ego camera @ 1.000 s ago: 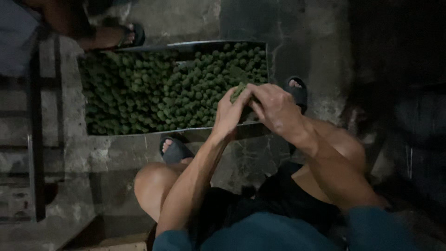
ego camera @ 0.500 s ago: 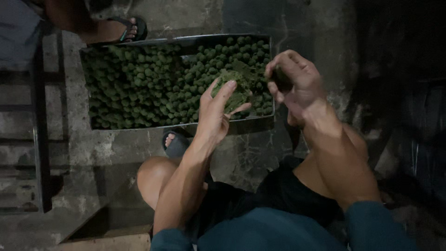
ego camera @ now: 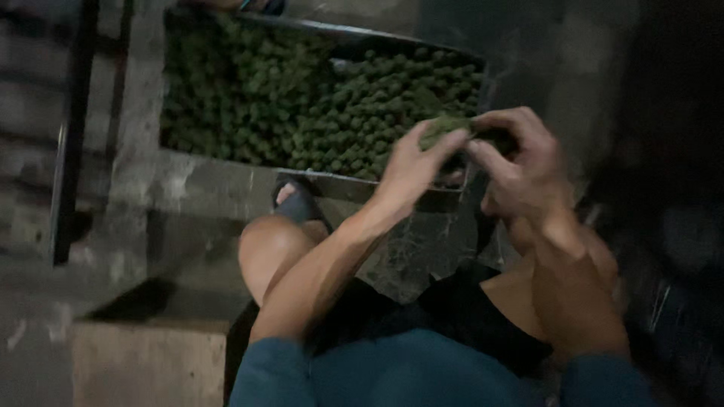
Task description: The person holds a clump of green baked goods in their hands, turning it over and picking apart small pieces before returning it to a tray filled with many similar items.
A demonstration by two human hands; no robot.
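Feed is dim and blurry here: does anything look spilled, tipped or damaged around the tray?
Nothing stands out. The metal tray sits flat on the concrete floor, its small green balls all inside it. Both hands, left hand and right hand, hold a green leafy piece above its near edge.

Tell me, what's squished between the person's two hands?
A small green clump sits between the left hand and the right hand, pinched by both sets of fingertips. The head view shows it, above the tray of green balls.

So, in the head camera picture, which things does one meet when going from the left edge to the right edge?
Dark metal bar → tray wall of the tray of small green balls → sandalled foot → left hand → green clump held between both hands → right hand.
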